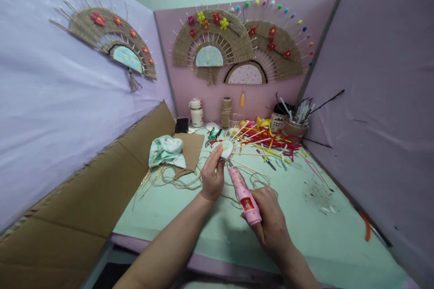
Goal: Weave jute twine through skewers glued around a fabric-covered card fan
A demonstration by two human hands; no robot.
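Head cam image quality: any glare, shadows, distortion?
Head view: whitish glare on the lilac panel at picture left; soft shadow on the table between the forearms; wide-angle stretching toward the frame edges; pink glue gun readable, its nozzle tip too small to judge.

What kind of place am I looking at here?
Probably a small craft booth: flower-decorated fans on the walls, a pile of red pipe cleaners on the table, and a pink glue gun in the right hand.
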